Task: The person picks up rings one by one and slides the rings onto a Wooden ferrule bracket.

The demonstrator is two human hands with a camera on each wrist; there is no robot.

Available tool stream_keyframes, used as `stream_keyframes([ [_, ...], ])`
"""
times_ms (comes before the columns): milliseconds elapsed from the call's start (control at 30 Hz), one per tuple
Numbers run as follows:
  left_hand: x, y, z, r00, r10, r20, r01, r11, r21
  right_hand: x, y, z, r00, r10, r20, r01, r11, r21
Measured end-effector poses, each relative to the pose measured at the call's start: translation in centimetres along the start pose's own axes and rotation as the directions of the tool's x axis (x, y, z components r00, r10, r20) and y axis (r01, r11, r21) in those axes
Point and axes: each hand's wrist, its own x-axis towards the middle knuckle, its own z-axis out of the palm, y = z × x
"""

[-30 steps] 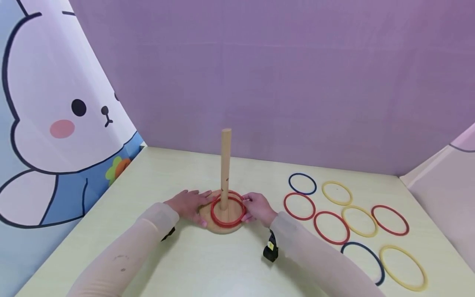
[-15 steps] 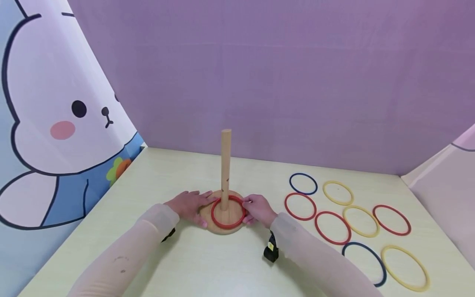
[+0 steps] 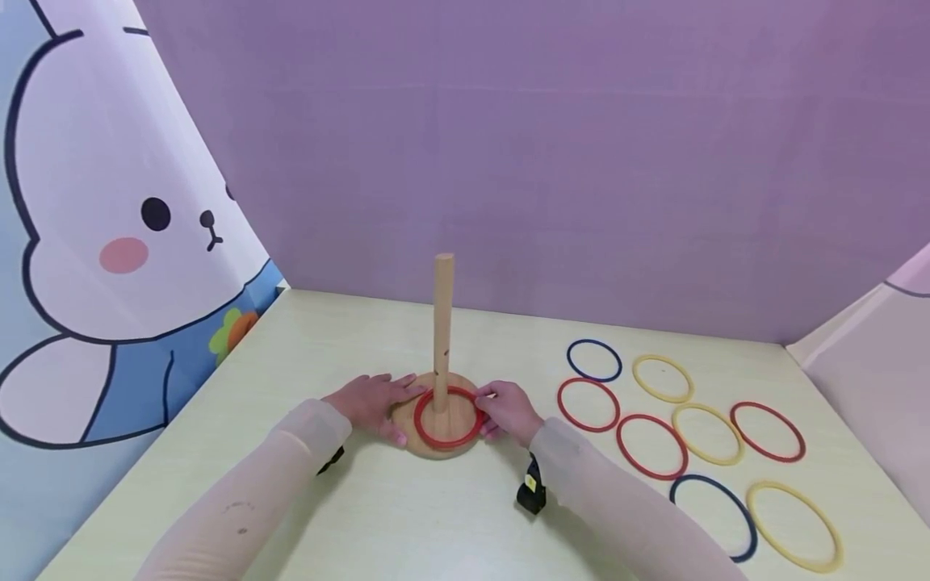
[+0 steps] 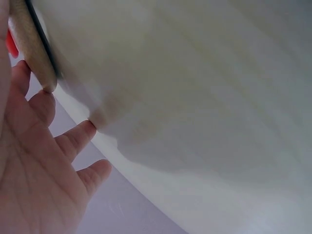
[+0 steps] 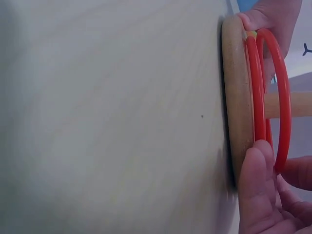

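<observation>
- Base point(image 3: 408, 421): round, flat, pale wood; the left hand point(image 3: 369, 403) rests on its edge, thumb at about 8 o'clock and index finger at about 10
- Peg point(image 3: 442, 323): plain wooden rod, upright on the base, top toward 12 o'clock, small dark marks on its lower half
- Lower ring point(image 5: 257, 92): red, thin, around the peg, close to the base's face; its 6 o'clock end in the right wrist view meets fingers
- Upper ring point(image 5: 285, 97): red, glossy, also around the peg, a gap between it and the lower ring; the right hand point(image 3: 508, 411) pinches it at about 3 o'clock in the head view
</observation>
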Motion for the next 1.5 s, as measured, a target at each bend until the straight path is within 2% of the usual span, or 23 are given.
stream_keyframes([
  [233, 0.0, 0.0, 0.0, 1.0, 0.017, 0.005, -0.017, 1.0, 0.004, 0.0, 0.8, -0.6, 1.0, 0.008, 0.01, -0.008, 1.0, 0.011],
  [367, -0.1, -0.1, 0.2, 1.0, 0.014, -0.002, -0.014, 1.0, 0.007, 0.0, 1.0, -1.1, 0.999, -0.034, 0.018, 0.034, 0.999, -0.01],
  [533, 0.0, -0.1, 0.1, 0.999, 0.043, -0.022, -0.043, 0.999, 0.03, -0.2, 1.3, -2.2, 0.992, -0.129, -0.005, 0.126, 0.977, -0.169],
  [667, 0.0, -0.2, 0.2, 0.999, 0.035, -0.018, -0.034, 0.999, 0.03, -0.5, 1.6, -3.4, 0.983, -0.183, 0.013, 0.176, 0.921, -0.346],
  [833, -0.1, -0.2, 0.3, 0.999, 0.03, -0.016, -0.03, 0.999, 0.018, -1.1, 1.7, -5.6, 0.976, -0.218, 0.018, 0.204, 0.877, -0.435],
  [900, -0.1, -0.2, 0.3, 0.999, 0.037, -0.021, -0.037, 0.999, 0.02, -1.3, 1.8, -6.6, 0.967, -0.253, 0.017, 0.231, 0.849, -0.475],
  [967, 0.0, -0.3, 0.3, 0.999, 0.044, -0.026, -0.043, 0.999, 0.027, -1.5, 1.9, -7.7, 0.952, -0.305, 0.035, 0.277, 0.8, -0.532],
  [1100, -0.1, -0.4, 0.2, 0.998, 0.052, -0.028, -0.051, 0.998, 0.035, -2.0, 1.9, -9.7, 0.926, -0.368, 0.083, 0.329, 0.681, -0.654],
  [1167, -0.1, -0.4, 0.2, 0.998, 0.051, -0.023, -0.05, 0.998, 0.032, -2.3, 1.9, -10.7, 0.925, -0.367, 0.099, 0.324, 0.623, -0.712],
  [1233, 0.0, -0.4, 0.2, 0.999, 0.049, -0.02, -0.048, 0.998, 0.031, -2.7, 1.9, -11.5, 0.929, -0.356, 0.098, 0.303, 0.584, -0.753],
  [1433, -0.1, -0.3, 0.1, 0.999, 0.028, -0.017, -0.028, 1.0, 0.014, -3.4, 2.5, -13.5, 0.943, -0.321, 0.089, 0.262, 0.551, -0.792],
  [1500, -0.2, -0.3, 0.1, 1.0, 0.027, -0.015, -0.027, 1.0, 0.012, -3.5, 2.8, -14.0, 0.943, -0.317, 0.099, 0.263, 0.53, -0.806],
])
